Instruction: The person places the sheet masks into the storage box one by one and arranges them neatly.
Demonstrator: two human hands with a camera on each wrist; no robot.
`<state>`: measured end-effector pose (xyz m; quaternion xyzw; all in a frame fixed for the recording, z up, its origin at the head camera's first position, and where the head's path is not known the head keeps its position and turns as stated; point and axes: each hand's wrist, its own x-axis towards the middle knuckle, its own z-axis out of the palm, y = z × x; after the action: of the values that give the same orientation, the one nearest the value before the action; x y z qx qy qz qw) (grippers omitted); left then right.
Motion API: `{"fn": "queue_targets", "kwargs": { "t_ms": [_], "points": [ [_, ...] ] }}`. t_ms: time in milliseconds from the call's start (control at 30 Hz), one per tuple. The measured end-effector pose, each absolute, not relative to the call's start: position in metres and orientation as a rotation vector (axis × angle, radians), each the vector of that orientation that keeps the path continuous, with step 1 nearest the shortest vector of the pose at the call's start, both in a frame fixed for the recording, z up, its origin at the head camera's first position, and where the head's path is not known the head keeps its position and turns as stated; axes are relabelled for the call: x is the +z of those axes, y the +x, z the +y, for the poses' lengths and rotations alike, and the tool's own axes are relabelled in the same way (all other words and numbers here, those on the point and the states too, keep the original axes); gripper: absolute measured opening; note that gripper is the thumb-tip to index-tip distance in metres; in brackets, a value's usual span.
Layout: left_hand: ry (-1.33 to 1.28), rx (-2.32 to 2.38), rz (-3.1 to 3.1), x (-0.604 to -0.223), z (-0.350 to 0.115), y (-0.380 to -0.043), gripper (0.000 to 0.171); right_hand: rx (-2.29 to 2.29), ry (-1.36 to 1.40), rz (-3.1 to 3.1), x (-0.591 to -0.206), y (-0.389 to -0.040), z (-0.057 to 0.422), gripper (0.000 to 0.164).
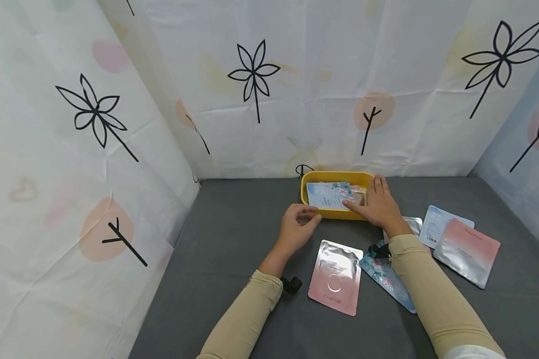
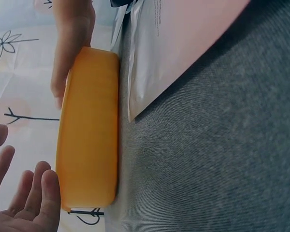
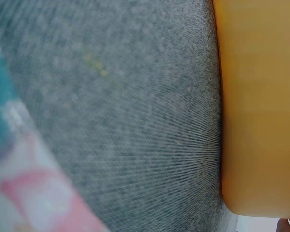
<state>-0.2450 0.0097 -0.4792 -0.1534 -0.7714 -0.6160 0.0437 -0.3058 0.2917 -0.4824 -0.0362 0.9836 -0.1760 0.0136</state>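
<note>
A yellow plastic basket (image 1: 337, 214) stands at the back of the table, holding a blue and white floral sachet (image 1: 327, 195) and other sachets partly under it. At its front left corner is my left hand (image 1: 296, 229), its fingertips right at the rim. In the left wrist view the fingers of that hand (image 2: 34, 203) lie loosely extended beside the basket wall (image 2: 89, 130). My right hand (image 1: 379, 205) rests over the right end, fingers extended along the rim and thumb reaching across the front edge. The right wrist view shows the basket's wall (image 3: 261, 111) close up.
A pink and silver sachet (image 1: 335, 279) lies in front of the basket. Partly beneath my right forearm is a blue floral sachet (image 1: 388, 281). Farther right, a pink-silver sachet (image 1: 467, 252) overlaps a light blue one (image 1: 442, 224). Patterned cloth (image 1: 314, 139) hangs behind the table.
</note>
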Motion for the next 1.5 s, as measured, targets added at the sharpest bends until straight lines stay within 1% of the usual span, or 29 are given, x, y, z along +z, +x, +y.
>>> {"fn": "queue_targets", "kwargs": {
  "t_ms": [333,900,1067,1333,1500],
  "points": [
    [-0.458,-1.815,-2.492,-0.488,0.006,-0.242,0.020,-0.559,-0.115,3.072,-0.478,-0.303,0.289,0.133],
    [-0.456,-1.719,-2.698,-0.494,-0.001,-0.230,0.032,-0.546,-0.116,3.071,-0.480,-0.305,0.290,0.133],
    [-0.528,-1.679,-2.847,-0.495,-0.003,-0.226,0.035,-0.554,-0.106,3.073,-0.480,-0.304,0.289,0.133],
    [-0.718,-1.574,-2.916,-0.501,-0.004,-0.225,0.036,-0.563,-0.104,3.065,-0.481,-0.304,0.290,0.136],
    [-0.773,-1.489,-2.968,-0.502,-0.004,-0.223,0.039,-0.566,-0.101,3.065,-0.482,-0.305,0.290,0.137]
  ]
}}
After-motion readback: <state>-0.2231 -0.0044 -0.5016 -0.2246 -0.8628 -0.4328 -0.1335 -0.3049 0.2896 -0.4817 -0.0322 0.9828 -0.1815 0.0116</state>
